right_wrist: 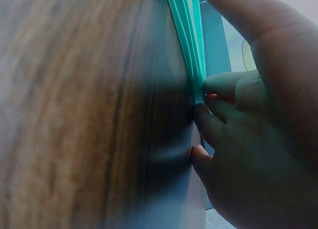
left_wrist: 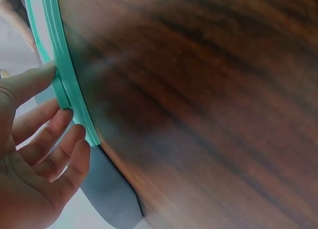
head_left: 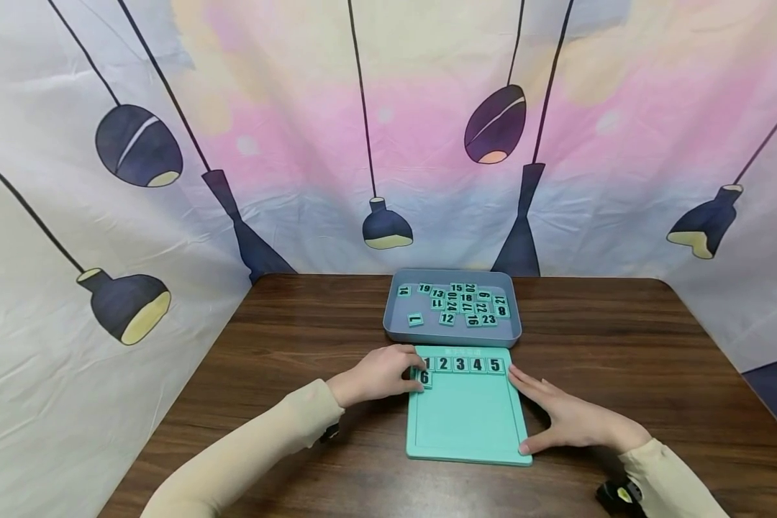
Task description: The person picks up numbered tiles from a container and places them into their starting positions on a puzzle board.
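A mint-green number board (head_left: 469,424) lies on the table, its top row filled with tiles 1 to 5. Below the 1, at the board's left edge, is the number 6 tile (head_left: 424,378). My left hand (head_left: 382,374) pinches this tile between thumb and fingers; the left wrist view shows the tile (left_wrist: 60,93) at the board's rim. My right hand (head_left: 573,417) rests against the board's right edge, thumb near the lower corner and fingers higher up. From the right wrist, the fingertips (right_wrist: 201,112) touch the board's side (right_wrist: 184,35).
Just behind the board stands a grey-blue tray (head_left: 398,327) holding several loose number tiles (head_left: 466,298), turned various ways. The brown wooden table (head_left: 298,324) reaches back to a hanging cloth (head_left: 427,144) printed with lamps.
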Demonstrator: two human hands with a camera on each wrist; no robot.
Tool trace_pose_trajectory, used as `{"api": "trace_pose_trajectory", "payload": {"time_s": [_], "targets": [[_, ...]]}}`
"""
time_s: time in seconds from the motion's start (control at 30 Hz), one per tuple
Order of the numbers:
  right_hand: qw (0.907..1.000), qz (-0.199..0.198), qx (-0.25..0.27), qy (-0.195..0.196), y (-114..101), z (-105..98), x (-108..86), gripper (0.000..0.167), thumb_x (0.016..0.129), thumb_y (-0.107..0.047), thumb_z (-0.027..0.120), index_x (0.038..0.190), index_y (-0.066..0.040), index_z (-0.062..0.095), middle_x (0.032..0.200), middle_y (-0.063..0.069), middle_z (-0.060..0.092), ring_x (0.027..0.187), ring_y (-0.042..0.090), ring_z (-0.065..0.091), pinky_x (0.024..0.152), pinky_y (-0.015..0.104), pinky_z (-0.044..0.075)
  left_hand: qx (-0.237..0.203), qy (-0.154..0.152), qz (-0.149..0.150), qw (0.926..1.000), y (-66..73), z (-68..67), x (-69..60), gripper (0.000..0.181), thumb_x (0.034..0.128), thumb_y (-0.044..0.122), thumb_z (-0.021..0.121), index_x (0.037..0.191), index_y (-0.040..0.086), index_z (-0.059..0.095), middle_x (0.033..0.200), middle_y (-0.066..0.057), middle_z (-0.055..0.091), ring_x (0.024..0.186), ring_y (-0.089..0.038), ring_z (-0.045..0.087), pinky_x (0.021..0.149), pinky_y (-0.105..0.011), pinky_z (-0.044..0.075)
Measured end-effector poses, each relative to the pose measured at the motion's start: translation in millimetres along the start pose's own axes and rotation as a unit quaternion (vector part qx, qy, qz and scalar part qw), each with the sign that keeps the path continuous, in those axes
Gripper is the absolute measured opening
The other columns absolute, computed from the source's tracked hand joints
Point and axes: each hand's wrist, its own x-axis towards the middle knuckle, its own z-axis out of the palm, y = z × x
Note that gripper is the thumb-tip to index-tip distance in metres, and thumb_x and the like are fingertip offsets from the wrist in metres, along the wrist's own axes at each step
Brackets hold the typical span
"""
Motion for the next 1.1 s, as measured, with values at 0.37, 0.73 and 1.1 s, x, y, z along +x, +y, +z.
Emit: {"api": "trace_pose_trajectory", "payload": {"time_s": [0.37,0.73,1.1], "targets": [[0.9996,-0.028,-0.009,0.002,-0.9,-0.4,0.2,0.112,0.083,-0.051,0.079,0.161,-0.002,0.015,0.167,0.021,0.006,0.144,0.060,0.005,0.107,0.077,0.011,0.004,0.024,0.006,0.9997,1.2,5.3,-2.3,0.031,0.0920,0.036,0.076,0.116,0.016,0.073,0.111,0.002,0.065,0.094,-0.010,0.062,0.077,-0.027,0.054],[1.0000,-0.009,0.001,-0.001,0.6,0.6,-0.1,0.114,0.082,-0.053,0.079,0.162,-0.005,0.013,0.167,0.020,0.004,0.145,0.060,0.002,0.106,0.079,0.010,-0.003,0.021,-0.010,0.9997,4.8,6.1,-1.6,0.032,0.0927,0.036,0.075,0.116,0.015,0.070,0.108,0.001,0.062,0.089,-0.010,0.060,0.074,-0.027,0.053],[0.9999,-0.010,-0.003,0.000,-1.2,-1.4,-0.1,0.114,0.082,-0.054,0.079,0.162,-0.005,0.013,0.167,0.019,0.004,0.145,0.059,0.002,0.108,0.077,0.011,-0.063,0.009,-0.048,0.9968,4.4,7.7,4.3,0.034,0.0911,0.031,0.077,0.117,0.012,0.066,0.105,0.001,0.056,0.079,-0.009,0.050,0.074,-0.026,0.048]]}}
